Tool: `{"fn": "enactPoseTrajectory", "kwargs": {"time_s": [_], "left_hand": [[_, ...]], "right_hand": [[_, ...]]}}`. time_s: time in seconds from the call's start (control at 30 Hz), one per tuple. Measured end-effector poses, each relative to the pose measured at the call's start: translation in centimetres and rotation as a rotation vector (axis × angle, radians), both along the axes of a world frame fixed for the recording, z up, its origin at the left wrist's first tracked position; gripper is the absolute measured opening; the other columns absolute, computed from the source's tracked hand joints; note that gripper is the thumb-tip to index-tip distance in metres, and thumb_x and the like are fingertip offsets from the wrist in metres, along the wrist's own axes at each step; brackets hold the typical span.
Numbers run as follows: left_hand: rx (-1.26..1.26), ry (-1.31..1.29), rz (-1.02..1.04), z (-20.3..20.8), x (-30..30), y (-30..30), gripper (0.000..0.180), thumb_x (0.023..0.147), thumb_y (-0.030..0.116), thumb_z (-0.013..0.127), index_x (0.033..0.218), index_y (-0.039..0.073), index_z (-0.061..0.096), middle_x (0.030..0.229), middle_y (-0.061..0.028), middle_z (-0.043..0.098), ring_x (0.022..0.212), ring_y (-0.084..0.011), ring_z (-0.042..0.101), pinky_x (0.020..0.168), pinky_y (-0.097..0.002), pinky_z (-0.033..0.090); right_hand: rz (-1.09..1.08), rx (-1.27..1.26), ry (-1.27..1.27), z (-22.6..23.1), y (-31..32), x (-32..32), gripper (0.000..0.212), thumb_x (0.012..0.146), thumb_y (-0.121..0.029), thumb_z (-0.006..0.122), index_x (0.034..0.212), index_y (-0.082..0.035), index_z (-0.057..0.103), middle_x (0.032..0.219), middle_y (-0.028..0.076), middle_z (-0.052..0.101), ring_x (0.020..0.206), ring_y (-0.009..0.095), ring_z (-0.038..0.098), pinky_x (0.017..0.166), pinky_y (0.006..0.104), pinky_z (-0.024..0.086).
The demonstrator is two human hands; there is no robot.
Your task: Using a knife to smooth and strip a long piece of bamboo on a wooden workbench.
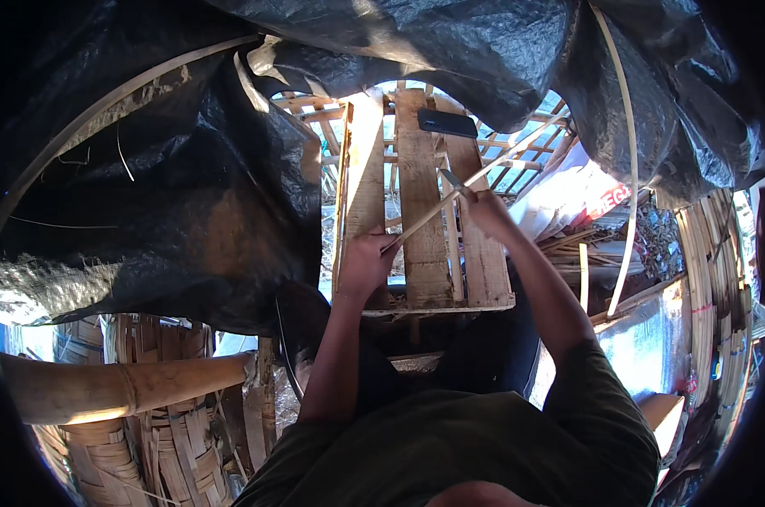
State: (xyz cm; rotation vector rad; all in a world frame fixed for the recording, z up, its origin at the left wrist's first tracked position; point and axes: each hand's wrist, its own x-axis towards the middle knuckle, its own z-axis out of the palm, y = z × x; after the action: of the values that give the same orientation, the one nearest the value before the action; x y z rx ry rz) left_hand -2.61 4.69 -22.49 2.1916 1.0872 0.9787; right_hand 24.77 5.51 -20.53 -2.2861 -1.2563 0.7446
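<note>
My left hand (366, 266) is closed around the near end of a long, pale bamboo strip (425, 220). The strip slants up to the right, across a small table of wooden planks (422, 169) over my knees. In my closed right hand (490, 216) is a knife; its short grey blade (453, 178) lies against the strip, partway along it. The knife's handle is hidden inside my fingers. At the table's far end rests a dark phone (448, 123).
Black plastic sheeting (188, 211) hangs at the left and overhead. A thick bamboo pole (137, 389) and woven bamboo (103, 456) are at the lower left. To the right are a white sack (568, 190), a curved strip (629, 160) and bundled bamboo strips (708, 296). Behind the table stands a bamboo lattice (518, 152).
</note>
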Motion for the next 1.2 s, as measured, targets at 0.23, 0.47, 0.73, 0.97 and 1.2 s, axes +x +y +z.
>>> {"fn": "enactPoseTrajectory", "kwargs": {"time_s": [0.23,0.47,0.73,0.97,1.2], "left_hand": [[-0.079,-0.02,-0.005,1.5,1.2,0.2,0.012,0.087,0.014,0.076,0.092,0.004,0.076,0.072,-0.0107,0.057,0.061,-0.0247,0.058,0.058,-0.037,0.045],[0.042,0.006,0.002,0.7,0.5,0.1,0.012,0.086,0.014,0.075,0.092,0.004,0.075,0.075,-0.0117,0.061,0.067,-0.0296,0.062,0.061,-0.0408,0.047],[0.066,-0.017,0.045,0.9,0.7,-0.4,0.012,0.081,0.006,0.077,0.092,0.0,0.075,0.082,-0.0146,0.068,0.072,-0.0326,0.064,0.067,-0.0408,0.052],[0.296,-0.14,0.025,-1.0,0.4,1.0,0.014,0.082,0.004,0.075,0.095,0.0,0.075,0.085,-0.0162,0.07,0.077,-0.0347,0.066,0.077,-0.0383,0.055],[-0.026,-0.006,-0.05,0.8,1.1,0.4,0.008,0.089,0.009,0.069,0.086,0.001,0.069,0.075,-0.0197,0.062,0.072,-0.0422,0.06,0.109,-0.0495,0.038]], "right_hand": [[-0.008,-0.05,-0.116,-0.4,2.2,7.6,0.065,0.104,-0.052,0.038,0.095,0.006,0.065,0.067,0.018,0.066,0.051,0.027,0.065,0.046,0.0422,0.051],[0.066,-0.189,0.05,1.0,1.6,5.6,0.062,0.104,-0.05,0.044,0.084,0.005,0.062,0.061,0.012,0.06,0.052,0.024,0.066,0.044,0.0401,0.05],[0.109,-0.035,-0.012,-0.4,0.7,4.2,0.063,0.101,-0.053,0.049,0.092,0.008,0.064,0.065,0.017,0.062,0.051,0.028,0.064,0.044,0.0414,0.051],[-0.01,0.192,-0.126,-3.1,0.2,-0.5,0.055,0.104,-0.047,0.042,0.113,0.002,0.064,0.07,0.017,0.066,0.054,0.03,0.066,0.043,0.0417,0.053],[-0.069,-0.159,-0.079,-2.7,2.4,9.0,0.059,0.102,-0.047,0.047,0.096,0.007,0.069,0.072,0.021,0.069,0.062,0.031,0.07,0.049,0.0466,0.054]]}}
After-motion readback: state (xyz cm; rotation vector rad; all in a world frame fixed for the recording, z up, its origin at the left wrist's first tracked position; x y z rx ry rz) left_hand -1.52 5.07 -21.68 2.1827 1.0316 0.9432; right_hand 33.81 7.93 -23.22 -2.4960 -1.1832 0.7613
